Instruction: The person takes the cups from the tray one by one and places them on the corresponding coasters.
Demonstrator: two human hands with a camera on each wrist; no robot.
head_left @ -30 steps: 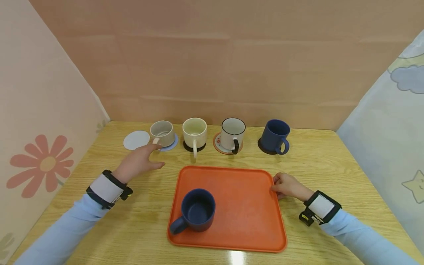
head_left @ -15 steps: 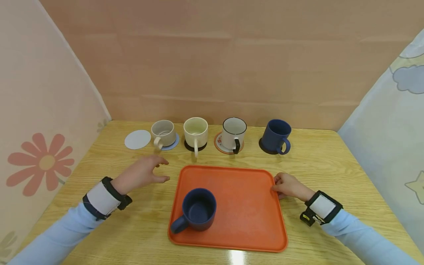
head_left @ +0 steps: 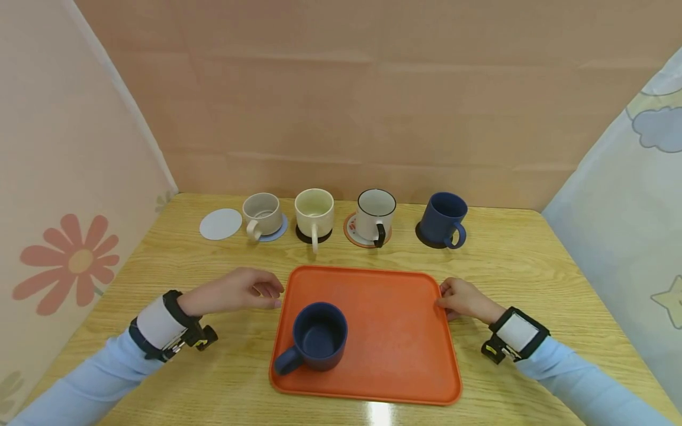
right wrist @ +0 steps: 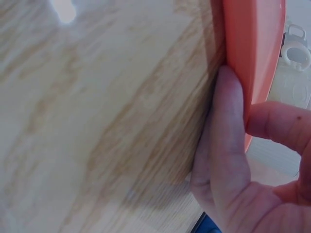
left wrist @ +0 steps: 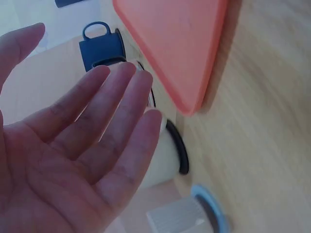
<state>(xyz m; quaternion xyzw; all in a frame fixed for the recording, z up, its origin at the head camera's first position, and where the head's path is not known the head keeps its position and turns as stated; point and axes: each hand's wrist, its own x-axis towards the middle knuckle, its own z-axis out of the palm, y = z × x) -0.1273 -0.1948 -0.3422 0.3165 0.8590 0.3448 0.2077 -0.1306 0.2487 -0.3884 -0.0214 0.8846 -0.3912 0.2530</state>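
An orange-red tray (head_left: 394, 331) lies on the wooden table with a dark blue mug (head_left: 319, 338) standing on its left part, handle to the lower left. My right hand (head_left: 465, 299) pinches the tray's right rim; in the right wrist view the thumb sits on one side of the rim (right wrist: 243, 43) and the fingers (right wrist: 226, 111) on the other. Just outside the tray's upper left edge is my left hand (head_left: 240, 290), holding nothing. The left wrist view shows its palm and spread fingers (left wrist: 126, 141), with the tray's corner (left wrist: 194, 92) beyond them.
Along the back stand a greyish cup (head_left: 263, 214) on a light blue coaster, a cream mug (head_left: 306, 222), a white black-rimmed mug (head_left: 367, 225) and a blue mug (head_left: 442, 222), each on a coaster. A bare white coaster (head_left: 220, 224) lies at the far left. A paper wall (head_left: 341, 118) rises behind.
My left hand has left the greyish cup's handle and come down and right to the tray's left edge. The right hand, tray and mugs have stayed in place.
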